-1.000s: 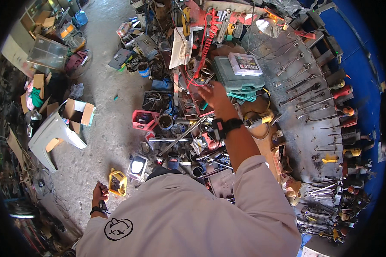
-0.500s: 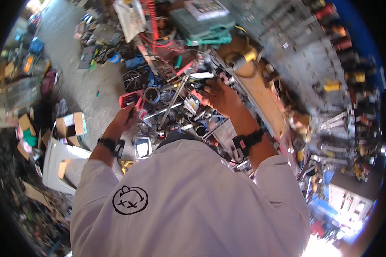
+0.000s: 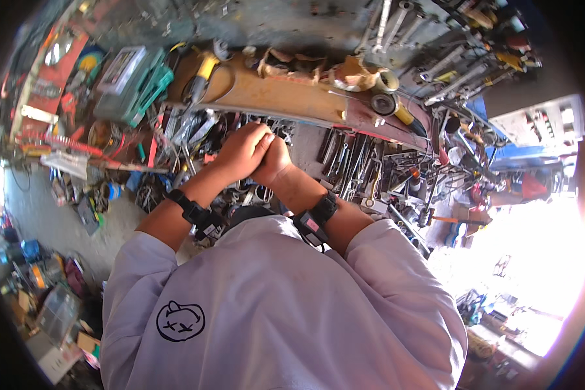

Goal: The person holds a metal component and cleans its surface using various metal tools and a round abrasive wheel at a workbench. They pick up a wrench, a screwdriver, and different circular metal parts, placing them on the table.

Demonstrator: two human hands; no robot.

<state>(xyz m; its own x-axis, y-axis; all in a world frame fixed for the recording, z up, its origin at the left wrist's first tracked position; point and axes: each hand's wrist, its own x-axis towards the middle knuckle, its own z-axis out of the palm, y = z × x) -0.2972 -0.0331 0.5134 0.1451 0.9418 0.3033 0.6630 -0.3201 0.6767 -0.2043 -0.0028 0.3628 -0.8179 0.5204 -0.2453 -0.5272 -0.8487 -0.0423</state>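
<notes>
My left hand [image 3: 242, 153] and my right hand [image 3: 276, 162] are pressed together in front of my chest, both with fingers curled closed. The left thumb lies along the top where the two hands meet. Whatever they may hold between them is hidden by the fingers. Behind and below them is a bench tray crowded with metal tools. Just right of my right hand, a row of wrenches [image 3: 344, 156] lies side by side.
A wooden shelf [image 3: 286, 97] runs behind the hands. On it are a yellow-and-black power tool [image 3: 203, 77] and an angle grinder [image 3: 400, 112]. A green tool case [image 3: 140, 91] stands to the left. More wrenches [image 3: 396, 23] hang at the back right.
My view has swung right along the bench. My hands, apart before, have come together and closed. My left hand has left the red container it was beside.
</notes>
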